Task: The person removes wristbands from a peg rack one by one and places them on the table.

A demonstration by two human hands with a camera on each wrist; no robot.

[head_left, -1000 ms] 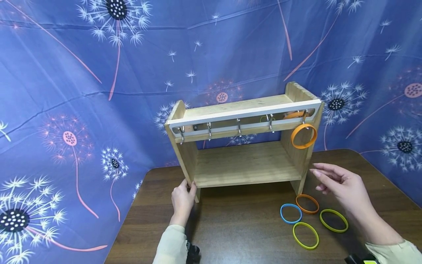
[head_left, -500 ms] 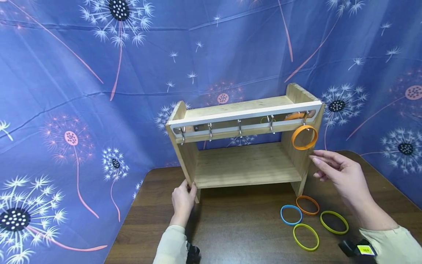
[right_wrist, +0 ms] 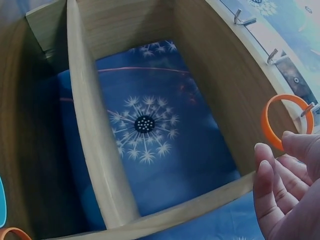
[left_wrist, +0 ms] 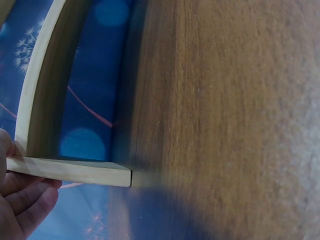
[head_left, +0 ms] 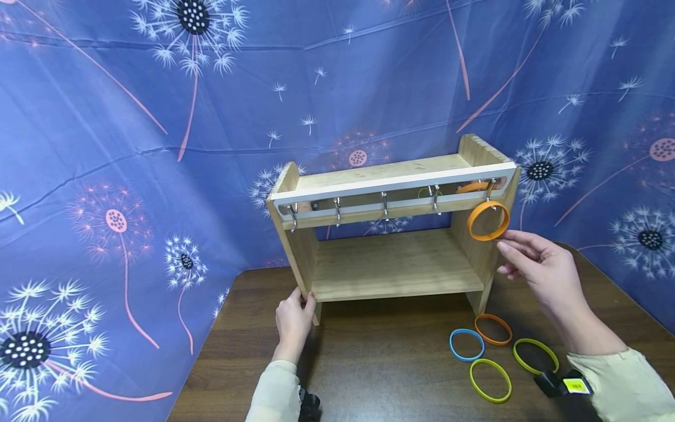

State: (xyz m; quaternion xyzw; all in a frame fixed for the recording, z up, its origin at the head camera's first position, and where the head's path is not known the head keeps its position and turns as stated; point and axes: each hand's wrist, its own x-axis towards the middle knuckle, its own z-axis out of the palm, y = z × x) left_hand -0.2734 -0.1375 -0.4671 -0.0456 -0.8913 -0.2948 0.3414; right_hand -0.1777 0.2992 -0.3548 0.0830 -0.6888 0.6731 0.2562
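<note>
A small wooden shelf [head_left: 398, 264] stands on the table, with a metal hook rail [head_left: 364, 200] along its upper front. From the rail's rightmost hook hangs an orange wristband [head_left: 488, 237]. My left hand [head_left: 294, 319] grips the lower front edge of the shelf's left side panel; in the left wrist view its fingers [left_wrist: 32, 202] lie behind that panel [left_wrist: 75, 171]. At the hanging band's lower right edge is my right hand [head_left: 543, 269]. Its thumb overlaps the band in the right wrist view, with a gap between thumb and forefinger; whether they touch the band is unclear.
On the table [head_left: 369, 363], front right, lie a blue wristband [head_left: 452, 348], a darker orange one [head_left: 493, 341], and two yellow-green ones, the nearer band [head_left: 490, 400] and the right-hand band [head_left: 519, 358]. Several other hooks [head_left: 385, 206] carry nothing. A patterned blue cloth [head_left: 211, 176] hangs behind.
My right hand has risen from above the loose bands up to the hanging orange wristband. My left hand stays on the side panel. The shelf and bands look unmoved.
</note>
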